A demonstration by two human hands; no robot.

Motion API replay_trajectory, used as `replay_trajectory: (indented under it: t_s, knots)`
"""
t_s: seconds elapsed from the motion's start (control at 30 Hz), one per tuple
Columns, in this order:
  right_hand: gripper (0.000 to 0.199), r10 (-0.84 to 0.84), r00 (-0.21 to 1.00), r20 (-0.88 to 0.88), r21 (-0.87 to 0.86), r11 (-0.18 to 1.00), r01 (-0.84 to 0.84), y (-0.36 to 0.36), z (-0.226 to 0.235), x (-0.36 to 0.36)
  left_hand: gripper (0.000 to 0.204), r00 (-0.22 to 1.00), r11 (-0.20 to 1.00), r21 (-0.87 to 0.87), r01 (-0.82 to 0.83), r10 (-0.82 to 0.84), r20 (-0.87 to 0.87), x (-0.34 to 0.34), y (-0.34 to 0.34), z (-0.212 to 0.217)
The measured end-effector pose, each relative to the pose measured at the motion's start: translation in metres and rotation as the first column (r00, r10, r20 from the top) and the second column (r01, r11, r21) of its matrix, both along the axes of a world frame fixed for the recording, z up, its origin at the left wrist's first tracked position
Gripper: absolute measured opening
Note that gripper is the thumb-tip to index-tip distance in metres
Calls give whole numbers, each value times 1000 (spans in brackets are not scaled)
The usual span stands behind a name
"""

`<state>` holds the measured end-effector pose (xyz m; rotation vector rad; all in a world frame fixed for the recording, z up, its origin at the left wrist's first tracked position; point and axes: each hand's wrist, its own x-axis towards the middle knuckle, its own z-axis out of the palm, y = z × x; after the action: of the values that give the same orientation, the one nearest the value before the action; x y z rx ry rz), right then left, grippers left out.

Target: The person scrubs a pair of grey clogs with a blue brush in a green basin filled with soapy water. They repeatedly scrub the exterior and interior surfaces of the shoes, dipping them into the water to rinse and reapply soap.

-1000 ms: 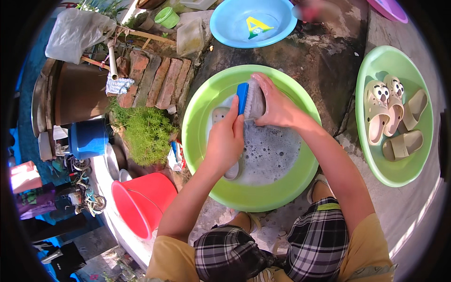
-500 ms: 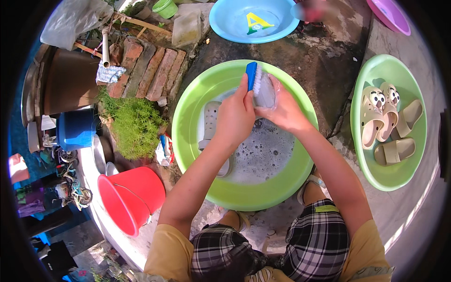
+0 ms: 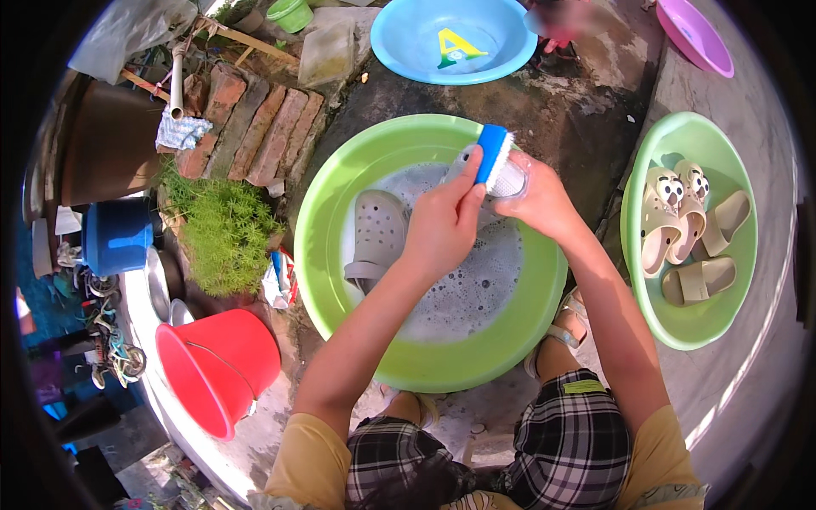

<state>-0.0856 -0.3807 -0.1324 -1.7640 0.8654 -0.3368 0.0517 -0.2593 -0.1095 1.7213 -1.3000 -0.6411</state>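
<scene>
My left hand grips a blue scrubbing brush with white bristles. The bristles lie against a wet grey clog, which my right hand holds near its end. My fingers and the brush hide much of that clog. Both hands are over the far right part of a large lime-green basin of foamy water. A second grey clog with round holes rests in the basin's left side, to the left of my left forearm.
On the right, a pale green basin holds several beige clogs and slides. A blue basin stands at the far side, a pink one far right. Left are a red bucket, bricks and a green plant.
The brush has moved right and tilted over the clog, which has turned in my right hand. The clog in the basin shows more fully. The whole view has shifted slightly.
</scene>
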Motion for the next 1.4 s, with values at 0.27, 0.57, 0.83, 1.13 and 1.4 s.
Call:
replay_trajectory:
  t_s: [0.27, 0.57, 0.83, 1.13, 1.4]
  knots:
    - [71, -48, 993, 109, -76, 996, 56, -1, -6, -12, 46, 992, 982, 148, -115, 106, 62, 17, -9, -42]
    - [75, -63, 998, 2, -158, 985, 63, 14, -8, -8, 43, 985, 978, 143, -150, 160, -67, 23, 7, -72]
    - [75, -101, 995, -3, -85, 991, 100, 18, -11, -13, 45, 977, 958, 196, -211, 215, 0, 26, 12, -94]
    - [75, -81, 994, -74, -123, 990, 72, 31, -6, -17, 44, 974, 970, 112, -215, 221, -46, 19, 16, -95]
    - [77, -15, 995, -95, -178, 984, -2, 34, -10, -24, 45, 978, 969, 181, -169, 188, -92, 26, 16, -100]
